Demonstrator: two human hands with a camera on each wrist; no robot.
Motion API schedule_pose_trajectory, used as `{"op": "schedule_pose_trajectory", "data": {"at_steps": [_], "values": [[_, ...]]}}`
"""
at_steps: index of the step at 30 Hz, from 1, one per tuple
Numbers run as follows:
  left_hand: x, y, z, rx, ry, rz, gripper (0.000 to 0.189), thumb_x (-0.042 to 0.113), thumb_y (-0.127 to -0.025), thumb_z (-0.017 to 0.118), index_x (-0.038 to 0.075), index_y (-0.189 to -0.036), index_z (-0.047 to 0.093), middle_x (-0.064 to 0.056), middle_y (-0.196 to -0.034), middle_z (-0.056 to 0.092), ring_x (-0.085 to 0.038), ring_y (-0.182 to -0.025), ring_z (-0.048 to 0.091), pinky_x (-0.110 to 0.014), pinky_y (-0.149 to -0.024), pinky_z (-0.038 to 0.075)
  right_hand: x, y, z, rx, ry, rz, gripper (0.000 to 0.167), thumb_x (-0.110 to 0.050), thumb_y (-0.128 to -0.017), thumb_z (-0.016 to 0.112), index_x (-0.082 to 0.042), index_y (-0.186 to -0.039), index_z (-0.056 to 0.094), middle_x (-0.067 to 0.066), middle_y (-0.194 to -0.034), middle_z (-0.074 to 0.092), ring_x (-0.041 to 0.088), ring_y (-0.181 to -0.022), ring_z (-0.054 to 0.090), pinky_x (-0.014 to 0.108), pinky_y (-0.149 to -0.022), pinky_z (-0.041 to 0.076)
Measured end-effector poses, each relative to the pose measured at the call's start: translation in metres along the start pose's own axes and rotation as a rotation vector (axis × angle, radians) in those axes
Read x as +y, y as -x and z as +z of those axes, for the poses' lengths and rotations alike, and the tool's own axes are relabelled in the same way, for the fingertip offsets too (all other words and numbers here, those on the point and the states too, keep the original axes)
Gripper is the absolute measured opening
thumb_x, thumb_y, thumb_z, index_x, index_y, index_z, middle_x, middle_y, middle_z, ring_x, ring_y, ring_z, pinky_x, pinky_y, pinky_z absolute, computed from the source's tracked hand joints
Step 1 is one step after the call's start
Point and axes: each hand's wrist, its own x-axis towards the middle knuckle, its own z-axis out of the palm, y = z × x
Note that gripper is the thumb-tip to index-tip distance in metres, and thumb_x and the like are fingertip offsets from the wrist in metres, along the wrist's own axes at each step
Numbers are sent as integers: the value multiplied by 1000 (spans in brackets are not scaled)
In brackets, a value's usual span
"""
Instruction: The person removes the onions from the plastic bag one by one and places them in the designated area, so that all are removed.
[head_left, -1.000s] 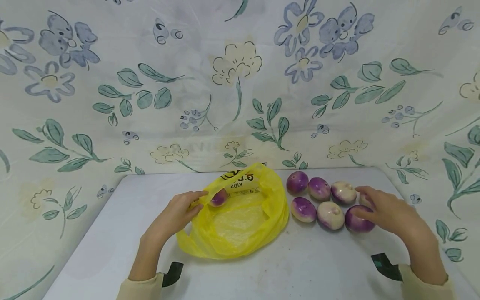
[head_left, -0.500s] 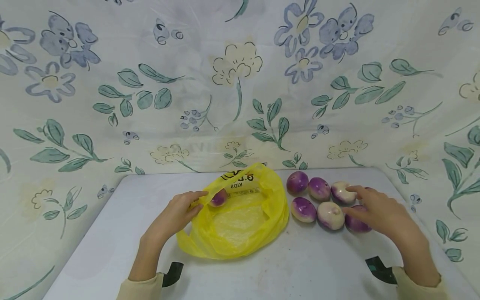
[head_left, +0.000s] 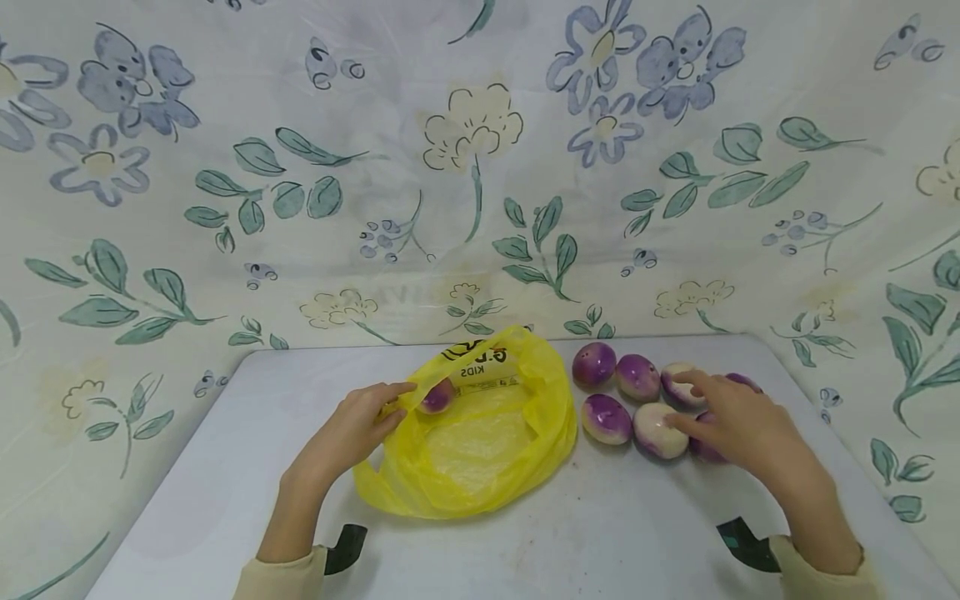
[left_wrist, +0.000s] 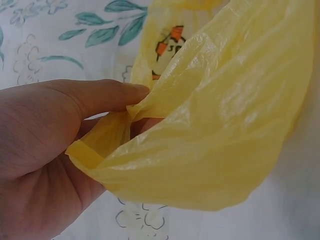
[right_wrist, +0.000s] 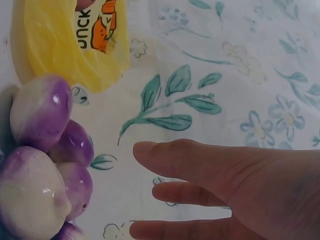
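Observation:
My left hand (head_left: 352, 429) pinches the left rim of a yellow plastic bag (head_left: 472, 492) between thumb and fingers. In the left wrist view the thumb lies over the bunched film (left_wrist: 200, 160). The bag's mouth gapes upward, and a purple-and-white turnip (head_left: 437, 397) sits inside at the left. Several more turnips (head_left: 607, 418) stand in two rows to the right of the bag. Above the right end of these rows hovers my right hand (head_left: 750, 429), its fingers extended and spread, partly hiding some turnips. From the right wrist, this hand (right_wrist: 225, 170) appears apart from the turnips (right_wrist: 30, 192).
Everything rests on a white table (head_left: 562, 542). A floral cloth (head_left: 405, 167) hangs behind its far edge. Dark straps (head_left: 345, 547) jut from both sleeves near the front.
My right hand has moved left over the turnips, uncovering one at the far right. The left hand and the bag have stayed in place.

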Motion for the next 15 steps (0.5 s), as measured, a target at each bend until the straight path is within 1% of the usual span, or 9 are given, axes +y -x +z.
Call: {"op": "schedule_pose_trajectory", "data": {"at_steps": [6,10,15], "values": [[0,0,0,0,-1,5,39,4,-94,63,3,-132,59,-16,-125,67,-14,-83,61,-34,-81,60,-6,0,5,40,22,-16,64,-54,-88,66,-15,-136,52,18,-122,68,46,-101,64,65,-72,51],[0,0,0,3,-6,8,38,5,-94,63,3,-132,60,-16,-125,67,-15,-85,62,-36,-82,60,-10,0,9,61,12,-42,58,-47,-88,68,-14,-135,54,19,-123,67,48,-104,63,61,-72,53],[0,0,0,4,-9,9,38,5,-94,63,3,-132,60,-16,-125,67,-16,-86,63,-37,-83,60,-16,-1,11,64,7,-65,59,-46,-88,69,-10,-133,57,22,-128,64,47,-106,62,60,-74,53]]}}
